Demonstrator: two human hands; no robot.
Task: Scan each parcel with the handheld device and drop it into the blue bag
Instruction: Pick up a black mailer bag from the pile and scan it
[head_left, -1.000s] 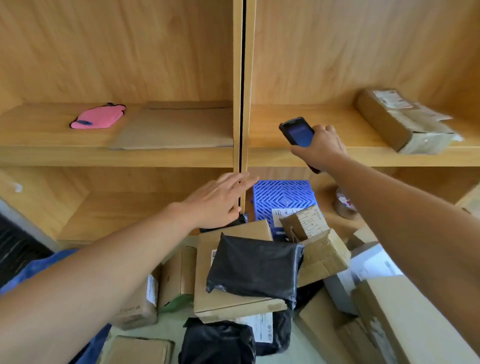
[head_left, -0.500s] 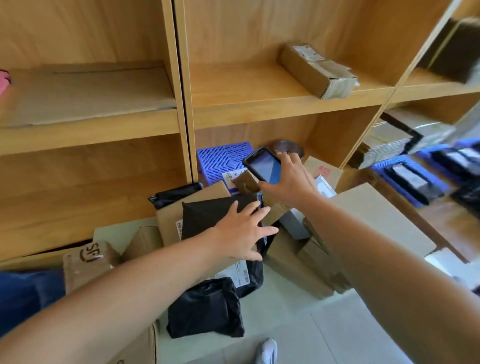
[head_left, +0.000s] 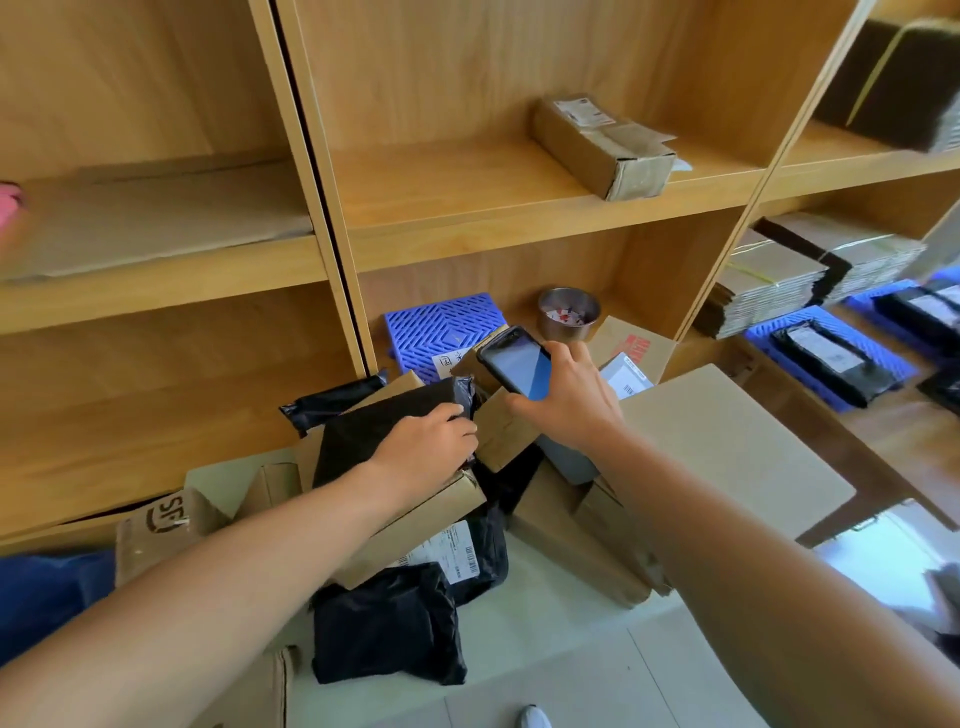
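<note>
A heap of parcels lies on the floor in front of wooden shelves. On top of it a black plastic mailer (head_left: 374, 426) rests on a flat cardboard box (head_left: 415, 525). My left hand (head_left: 428, 447) grips the mailer's right edge, fingers curled over it. My right hand (head_left: 566, 400) holds the handheld scanner (head_left: 517, 366), a black device with a lit blue screen, just above the pile to the right of the mailer. A strip of the blue bag (head_left: 47, 592) shows at the far left edge, partly hidden by my left forearm.
More black mailers (head_left: 389, 623) and cardboard boxes (head_left: 727, 447) crowd the floor. A blue plastic crate (head_left: 441, 325) and a metal cup (head_left: 569, 312) sit on the bottom shelf. A taped box (head_left: 602, 145) lies on the upper shelf. Flattened cartons and blue trays fill the right.
My view swung down and right. The left hand dropped from the shelf divider onto the black mailer and closed on its edge. My right hand lowered the scanner to the pile.
</note>
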